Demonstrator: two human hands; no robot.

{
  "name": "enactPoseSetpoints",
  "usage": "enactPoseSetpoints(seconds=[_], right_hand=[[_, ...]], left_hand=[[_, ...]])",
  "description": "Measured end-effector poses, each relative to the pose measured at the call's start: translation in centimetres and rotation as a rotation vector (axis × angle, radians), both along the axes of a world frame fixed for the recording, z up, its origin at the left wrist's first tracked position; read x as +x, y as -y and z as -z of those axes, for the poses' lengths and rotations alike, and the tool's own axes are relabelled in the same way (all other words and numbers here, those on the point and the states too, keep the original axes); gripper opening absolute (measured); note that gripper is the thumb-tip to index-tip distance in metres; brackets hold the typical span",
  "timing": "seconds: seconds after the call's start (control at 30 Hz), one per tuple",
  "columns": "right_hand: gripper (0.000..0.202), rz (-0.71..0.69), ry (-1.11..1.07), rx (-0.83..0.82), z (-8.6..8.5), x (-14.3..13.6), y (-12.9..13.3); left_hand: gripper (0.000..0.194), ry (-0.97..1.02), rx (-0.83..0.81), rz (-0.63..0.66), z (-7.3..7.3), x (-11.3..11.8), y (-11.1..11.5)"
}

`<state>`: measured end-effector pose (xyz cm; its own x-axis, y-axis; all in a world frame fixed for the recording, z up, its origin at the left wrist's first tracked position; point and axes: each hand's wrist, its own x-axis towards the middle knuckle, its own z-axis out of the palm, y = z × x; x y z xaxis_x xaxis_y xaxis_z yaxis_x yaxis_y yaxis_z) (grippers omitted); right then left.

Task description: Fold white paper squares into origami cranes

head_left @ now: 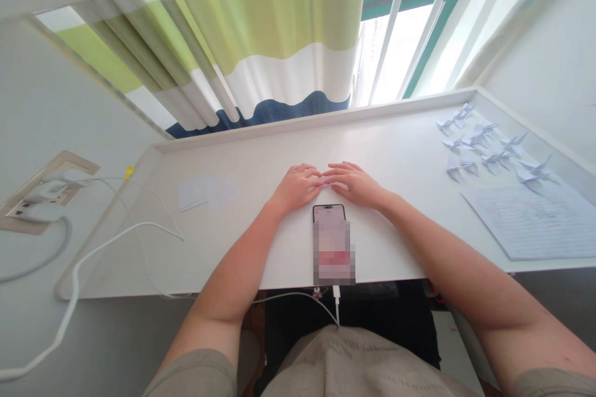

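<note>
At far left on the wall beside you, a glossy wall socket point(28, 206) holds white plugs, and a smooth white cable point(69, 310) loops over the left edge of your white desk point(242, 155). Toward that left edge lie thin, flat paper squares point(191, 192), nearly lost against the pale top. Above the far edge hangs a softly pleated cloth curtain point(288, 18), banded white, green and dark blue.

Your left hand point(298, 188), palm down with fingers gently bent and close together, meets a small paper piece point(326, 183) midway between the desk's far and near edges. It is white and narrow, mostly hidden by your fingertips. Just below, a dark-rimmed phone point(331, 245) lies at the near edge, its screen partly blurred. Your right hand point(354, 185) touches the paper from the other side, fingers slightly parted; whether either hand pinches or merely presses it, you cannot tell.

Near the far right corner stand crisp, sharp-winged folded paper birds point(496, 157); below them, a lined, written sheet point(531, 223) lies flat by the right edge.
</note>
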<state>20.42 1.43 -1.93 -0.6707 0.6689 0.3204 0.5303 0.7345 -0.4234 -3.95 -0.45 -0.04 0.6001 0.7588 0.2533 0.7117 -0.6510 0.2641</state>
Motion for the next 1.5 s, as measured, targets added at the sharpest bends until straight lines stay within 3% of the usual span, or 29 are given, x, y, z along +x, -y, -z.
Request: enactPoseSetpoints(seconds=[0.23,0.33,0.53,0.83,1.03,1.23,1.5], right_hand=[[0.019,0.015,-0.010,0.003,-0.1,-0.6,0.1],[0.019,-0.003,-0.022,0.016,-0.1,-0.8,0.2],[0.018,-0.004,-0.012,0.012,-0.3,-1.0,0.3],[0.025,-0.029,0.061,0.051,-0.9,-1.1,0.8],[0.022,-0.008,0.033,0.021,-1.0,-1.1,0.9],[0.014,0.074,-0.101,-0.122,-0.3,-1.3,0.6],[0.014,0.164,-0.287,-0.312,-0.2,-1.8,0.1]], left_hand=[[0.026,0.034,-0.006,0.028,0.2,-0.5,-0.3],[0.031,0.022,-0.035,0.014,0.0,-0.4,-0.1],[0.019,0.037,-0.042,-0.001,-0.2,-0.4,0.4],[0.018,0.123,-0.038,0.093,0.5,-0.2,0.1],[0.021,0.138,-0.049,0.086,0.6,-0.2,0.1],[0.017,0.179,-0.129,-0.007,0.6,0.1,0.2],[0.011,0.452,-0.310,-0.227,0.6,1.1,0.6]])
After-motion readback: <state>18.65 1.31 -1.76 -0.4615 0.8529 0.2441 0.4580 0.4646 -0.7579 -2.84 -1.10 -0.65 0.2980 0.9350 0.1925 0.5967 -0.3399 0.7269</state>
